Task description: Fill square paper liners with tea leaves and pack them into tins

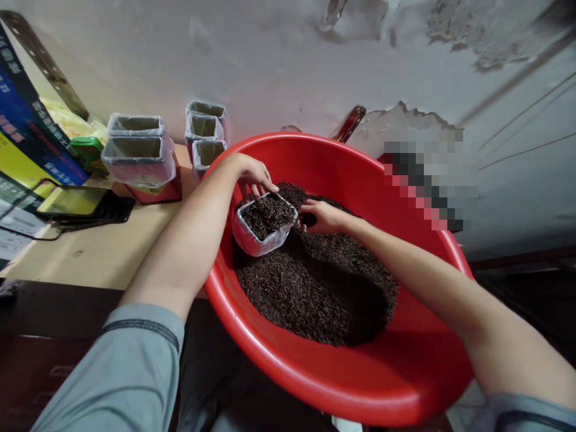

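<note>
A big round red tub has smooth, shiny plastic sides. In it lies a heap of dark bits, thin, dry and crumbly like little twigs, with a deep dip on the near right side. The small box is in the tub, at the left end on the heap. It has a thin, wrinkly, see-through bag in it, folded over the edge, and it is full of the same bits.

The left hand bends down over the far edge of the box, its fingers a little apart and touching the edge. The right hand is by the box's right side, its fingers curled in. I can't tell how tightly the left fingers hold, or if the right ones hold anything.

The left arm goes across the tub's edge and hides some of the desk. The right arm hides part of the heap. On the desk stand two bagged boxes, three more bagged boxes and some dark trays. Behind is a pale wall with peeling paint.
</note>
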The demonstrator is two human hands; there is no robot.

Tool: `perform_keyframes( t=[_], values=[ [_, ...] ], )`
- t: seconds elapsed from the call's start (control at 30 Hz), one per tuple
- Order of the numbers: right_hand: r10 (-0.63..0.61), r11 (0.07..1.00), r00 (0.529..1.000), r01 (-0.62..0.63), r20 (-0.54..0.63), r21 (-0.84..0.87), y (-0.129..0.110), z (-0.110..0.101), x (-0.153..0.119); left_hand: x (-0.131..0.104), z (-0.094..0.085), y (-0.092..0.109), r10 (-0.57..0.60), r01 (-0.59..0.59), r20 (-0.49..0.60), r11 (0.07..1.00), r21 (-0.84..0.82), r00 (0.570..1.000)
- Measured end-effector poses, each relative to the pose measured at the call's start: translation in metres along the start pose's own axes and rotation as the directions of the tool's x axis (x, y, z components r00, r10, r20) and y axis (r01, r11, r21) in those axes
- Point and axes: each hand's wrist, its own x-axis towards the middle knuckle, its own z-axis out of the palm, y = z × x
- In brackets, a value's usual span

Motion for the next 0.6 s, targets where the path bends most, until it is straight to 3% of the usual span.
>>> perform_keyframes(
  t=[0.17,0.27,0.37,0.5,0.6],
  values=[
    [-0.184,0.98,0.969,0.194,-0.163,0.044,-0.038,-0.081,-0.008,0.003,0.002,-0.003,0.044,-0.045,-0.024,0.998,-0.043,0.999],
    [-0.266,0.962,0.949,0.273,-0.168,0.02,-0.069,-0.108,0.0,0.004,0.004,-0.004,0.045,-0.048,-0.04,0.996,-0.081,0.998],
    [-0.321,0.947,0.939,0.321,-0.125,-0.021,-0.094,-0.11,0.017,0.0,0.005,-0.004,0.044,-0.046,-0.039,0.997,-0.064,0.998],
    [-0.356,0.931,0.934,0.35,-0.039,-0.108,-0.115,-0.085,0.037,-0.005,0.004,-0.005,0.083,-0.085,-0.04,0.995,-0.043,0.996],
    [-0.34,0.932,0.94,0.334,-0.017,-0.138,-0.118,-0.073,0.04,-0.001,0.001,-0.009,0.061,-0.065,-0.108,0.997,-0.036,0.992]
  ],
)
